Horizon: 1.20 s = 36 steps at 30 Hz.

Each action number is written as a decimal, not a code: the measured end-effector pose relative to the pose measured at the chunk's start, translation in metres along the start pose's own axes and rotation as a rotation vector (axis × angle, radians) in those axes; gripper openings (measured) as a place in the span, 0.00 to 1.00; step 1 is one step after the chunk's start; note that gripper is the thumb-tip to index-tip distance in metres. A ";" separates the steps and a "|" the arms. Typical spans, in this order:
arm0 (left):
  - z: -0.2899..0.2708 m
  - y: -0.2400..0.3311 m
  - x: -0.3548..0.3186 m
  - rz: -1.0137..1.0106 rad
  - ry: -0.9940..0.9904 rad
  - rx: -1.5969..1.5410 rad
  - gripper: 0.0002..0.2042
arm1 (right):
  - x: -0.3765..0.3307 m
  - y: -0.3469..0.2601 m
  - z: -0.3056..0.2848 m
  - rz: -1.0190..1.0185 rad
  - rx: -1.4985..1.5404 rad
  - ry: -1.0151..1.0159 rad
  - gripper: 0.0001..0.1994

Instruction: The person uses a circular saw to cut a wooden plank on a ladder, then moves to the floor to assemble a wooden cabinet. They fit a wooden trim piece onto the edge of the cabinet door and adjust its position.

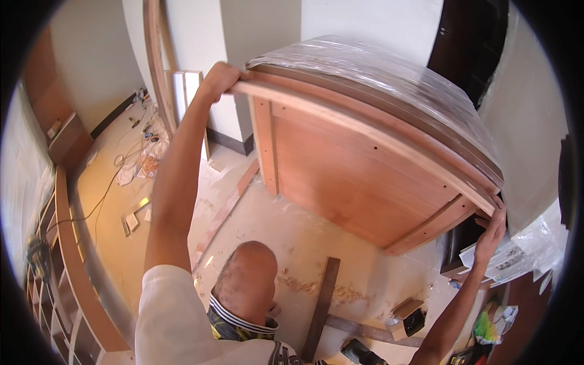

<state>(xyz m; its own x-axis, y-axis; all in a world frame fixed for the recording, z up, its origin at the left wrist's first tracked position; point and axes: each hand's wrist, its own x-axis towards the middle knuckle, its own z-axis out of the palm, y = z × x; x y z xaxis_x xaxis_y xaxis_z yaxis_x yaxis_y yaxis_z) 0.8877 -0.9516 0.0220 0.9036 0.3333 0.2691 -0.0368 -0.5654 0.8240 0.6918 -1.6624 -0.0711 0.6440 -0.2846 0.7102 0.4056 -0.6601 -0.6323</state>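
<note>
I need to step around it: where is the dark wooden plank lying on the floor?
In the head view, the dark plank lies low and centre on the floor, right of the crouching person, below the raised wooden panel.

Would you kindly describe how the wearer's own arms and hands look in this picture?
The left arm wears a short white sleeve at the shoulder; below it the forearm and the left hand are bare, with no glove or watch visible. The right arm and right hand are bare too, no sleeve showing.
</note>
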 end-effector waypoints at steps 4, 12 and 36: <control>-0.005 0.029 -0.013 -0.022 -0.086 -0.353 0.11 | 0.018 0.007 -0.012 0.224 0.012 0.070 0.36; 0.018 -0.008 -0.039 0.037 -0.143 -0.482 0.12 | 0.010 -0.009 -0.035 0.281 0.076 -0.173 0.42; 0.043 -0.064 -0.009 -0.040 -0.137 -0.667 0.23 | -0.031 -0.006 -0.016 0.129 0.149 -0.124 0.42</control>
<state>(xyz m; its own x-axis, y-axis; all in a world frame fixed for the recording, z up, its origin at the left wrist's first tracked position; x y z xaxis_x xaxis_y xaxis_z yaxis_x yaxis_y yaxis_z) 0.9005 -0.9512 -0.0543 0.9541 0.2206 0.2026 -0.2176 0.0460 0.9749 0.6591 -1.6610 -0.0846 0.7678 -0.2662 0.5827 0.4001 -0.5112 -0.7607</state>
